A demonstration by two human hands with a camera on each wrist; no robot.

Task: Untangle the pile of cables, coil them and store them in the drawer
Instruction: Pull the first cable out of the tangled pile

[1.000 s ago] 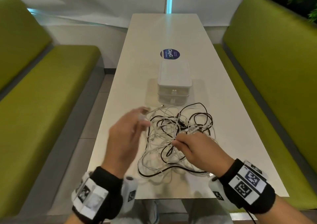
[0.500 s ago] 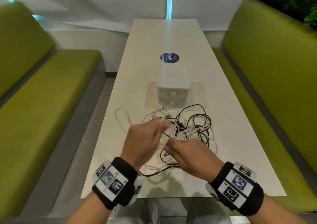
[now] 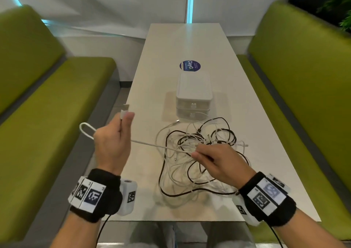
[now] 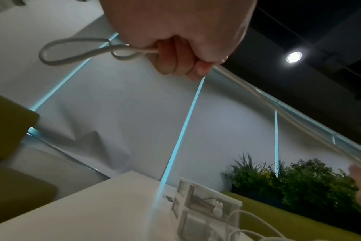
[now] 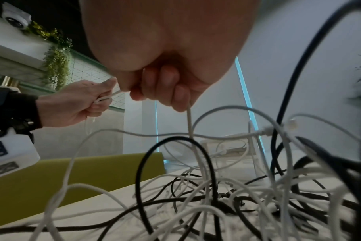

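White cable [image 3: 152, 144] now runs taut between the two hands; half a second ago they were close together above the pile [image 3: 199, 152], and the left hand [image 3: 112, 143] has since drawn out past the table's [image 3: 190, 44] left edge. A small loop of that cable sticks out behind the left fist, and its plug end shows above the thumb. The left hand's fingers [image 4: 175, 62] are curled tight round the cable. The right hand [image 3: 220, 164] stays over the pile, fingers [image 5: 161, 88] curled, pinching the same cable where it climbs out of the tangle. The pile of white and black cables lies on the table just in front of the drawer box [image 3: 193, 93], whose drawers look closed. Beyond the box, a round blue sticker [image 3: 190, 66] reads "ClayG"; its smaller print is too fine to read.
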